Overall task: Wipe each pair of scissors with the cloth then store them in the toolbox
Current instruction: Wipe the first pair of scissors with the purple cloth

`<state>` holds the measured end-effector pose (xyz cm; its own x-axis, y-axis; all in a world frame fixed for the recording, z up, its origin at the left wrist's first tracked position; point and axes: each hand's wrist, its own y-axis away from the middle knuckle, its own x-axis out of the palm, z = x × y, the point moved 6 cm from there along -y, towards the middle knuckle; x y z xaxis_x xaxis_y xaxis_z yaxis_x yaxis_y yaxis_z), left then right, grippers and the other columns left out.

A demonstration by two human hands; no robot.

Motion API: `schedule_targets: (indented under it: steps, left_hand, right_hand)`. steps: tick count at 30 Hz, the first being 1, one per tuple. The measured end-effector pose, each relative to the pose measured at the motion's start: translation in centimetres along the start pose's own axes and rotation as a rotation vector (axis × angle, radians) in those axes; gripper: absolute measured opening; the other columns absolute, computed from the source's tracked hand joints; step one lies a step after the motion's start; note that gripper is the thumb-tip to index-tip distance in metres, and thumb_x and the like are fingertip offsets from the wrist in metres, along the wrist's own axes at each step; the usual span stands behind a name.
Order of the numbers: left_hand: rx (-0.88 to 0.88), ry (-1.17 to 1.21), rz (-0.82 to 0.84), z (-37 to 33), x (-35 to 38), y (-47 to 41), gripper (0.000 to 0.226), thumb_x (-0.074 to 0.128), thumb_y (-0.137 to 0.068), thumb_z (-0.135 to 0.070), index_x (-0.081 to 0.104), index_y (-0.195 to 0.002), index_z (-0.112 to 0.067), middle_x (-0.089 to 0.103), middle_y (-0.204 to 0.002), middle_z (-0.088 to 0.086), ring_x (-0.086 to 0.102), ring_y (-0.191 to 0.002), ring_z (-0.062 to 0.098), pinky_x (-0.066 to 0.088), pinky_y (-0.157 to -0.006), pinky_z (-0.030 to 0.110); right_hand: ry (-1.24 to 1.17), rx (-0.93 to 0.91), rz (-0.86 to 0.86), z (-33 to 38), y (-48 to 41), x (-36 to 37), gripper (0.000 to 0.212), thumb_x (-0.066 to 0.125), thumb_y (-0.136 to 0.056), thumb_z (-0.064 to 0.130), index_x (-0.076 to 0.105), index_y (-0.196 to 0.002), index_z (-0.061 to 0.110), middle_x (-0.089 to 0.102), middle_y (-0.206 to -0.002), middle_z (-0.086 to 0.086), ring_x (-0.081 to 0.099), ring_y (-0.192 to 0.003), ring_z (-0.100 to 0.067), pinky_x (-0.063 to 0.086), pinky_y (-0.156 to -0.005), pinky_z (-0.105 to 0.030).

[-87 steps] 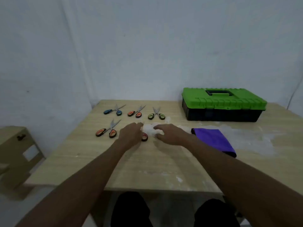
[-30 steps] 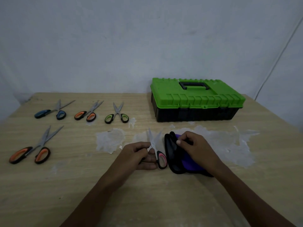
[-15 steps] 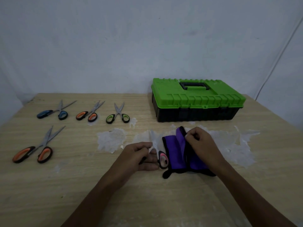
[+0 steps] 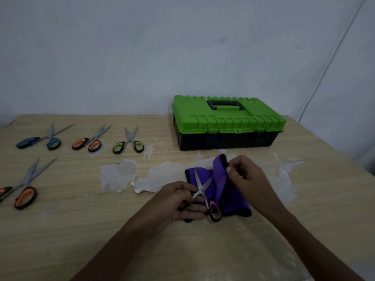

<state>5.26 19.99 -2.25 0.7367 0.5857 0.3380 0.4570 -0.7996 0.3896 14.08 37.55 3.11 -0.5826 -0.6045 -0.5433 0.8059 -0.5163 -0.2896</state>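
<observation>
On purple cloth (image 4: 233,201), left hand (image 4: 174,201) holding scissors (image 4: 203,192) (blades apart), right hand (image 4: 247,179) pinching its fold.

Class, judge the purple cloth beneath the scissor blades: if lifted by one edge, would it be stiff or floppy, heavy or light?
Probably floppy: the purple cloth bends into a soft fold where the right hand pinches its edge up. Likely light: a fingertip pinch alone seems to hold that flap.
</observation>
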Motion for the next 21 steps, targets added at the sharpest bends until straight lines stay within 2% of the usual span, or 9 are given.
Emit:
schedule_targets:
  steps: [3, 5, 8, 12, 15, 19, 21]
  left_hand:
    - [0.0, 0.021, -0.03, 0.2, 0.1, -0.3, 0.024, 0.045, -0.095, 0.006, 0.061, -0.113, 0.004, 0.073, -0.098, 0.024, 0.074, -0.09, 0.039, 0.061, -0.08, 0.045]
    - [0.01, 0.036, -0.033, 0.4, 0.0, -0.4, 0.023, 0.046, -0.095, 0.006, 0.063, -0.11, 0.005, 0.074, -0.094, 0.024, 0.074, -0.089, 0.039, 0.061, -0.08, 0.045]
    - [0.017, 0.05, -0.039, 0.8, -0.1, -0.4, 0.024, 0.046, -0.096, 0.005, 0.064, -0.112, 0.006, 0.074, -0.097, 0.025, 0.074, -0.088, 0.037, 0.061, -0.078, 0.042]
    - [0.017, 0.067, -0.063, 1.0, -0.2, -0.5, 0.025, 0.044, -0.097, 0.007, 0.062, -0.114, 0.004, 0.073, -0.103, 0.026, 0.074, -0.091, 0.039, 0.062, -0.075, 0.041]
    - [0.018, 0.099, -0.092, 1.1, -0.3, -0.6, 0.025, 0.043, -0.097, 0.008, 0.063, -0.112, 0.005, 0.073, -0.102, 0.027, 0.074, -0.088, 0.039, 0.063, -0.074, 0.043]
    - [0.021, 0.078, -0.078, 1.0, -0.1, -0.5, 0.024, 0.044, -0.097, 0.007, 0.065, -0.11, 0.006, 0.073, -0.098, 0.029, 0.074, -0.087, 0.039, 0.063, -0.073, 0.041]
    - [0.025, 0.071, -0.081, 1.0, -0.1, -0.5, 0.024, 0.043, -0.097, 0.007, 0.064, -0.11, 0.006, 0.073, -0.099, 0.028, 0.075, -0.087, 0.038, 0.063, -0.071, 0.039]
  right_hand:
    - [0.204, -0.106, 0.197, 0.6, 1.1, 3.5, 0.008, 0.057, -0.093, 0.021, 0.059, -0.1, 0.025, 0.059, -0.09, 0.014, 0.056, -0.084, 0.0, 0.044, -0.072, -0.015]
    - [0.356, -0.21, 0.276, 0.9, 2.1, 5.3, 0.019, 0.054, -0.094, 0.028, 0.062, -0.11, 0.024, 0.056, -0.107, 0.016, 0.05, -0.098, 0.003, 0.043, -0.085, -0.016]
    - [0.48, -0.3, 0.289, 1.0, 3.0, 5.6, 0.03, 0.049, -0.096, 0.033, 0.062, -0.121, 0.024, 0.056, -0.128, 0.013, 0.046, -0.116, -0.001, 0.037, -0.099, -0.017]
    - [0.56, -0.277, 0.246, -0.7, 1.4, 3.8, 0.029, 0.052, -0.094, 0.028, 0.064, -0.119, 0.024, 0.066, -0.121, 0.008, 0.058, -0.11, -0.008, 0.047, -0.092, -0.024]
    - [0.56, -0.235, 0.183, -0.9, 0.3, 3.4, 0.025, 0.054, -0.093, 0.027, 0.066, -0.114, 0.024, 0.068, -0.113, 0.007, 0.057, -0.104, -0.007, 0.048, -0.09, -0.025]
    - [0.427, -0.239, 0.301, 0.7, 2.8, 4.9, 0.028, 0.052, -0.092, 0.041, 0.065, -0.116, 0.033, 0.064, -0.113, 0.019, 0.051, -0.106, 0.006, 0.044, -0.09, -0.015]
    - [0.442, -0.216, 0.306, -0.2, 2.2, 4.2, 0.029, 0.052, -0.092, 0.042, 0.065, -0.116, 0.035, 0.066, -0.114, 0.016, 0.054, -0.107, 0.003, 0.047, -0.089, -0.02]
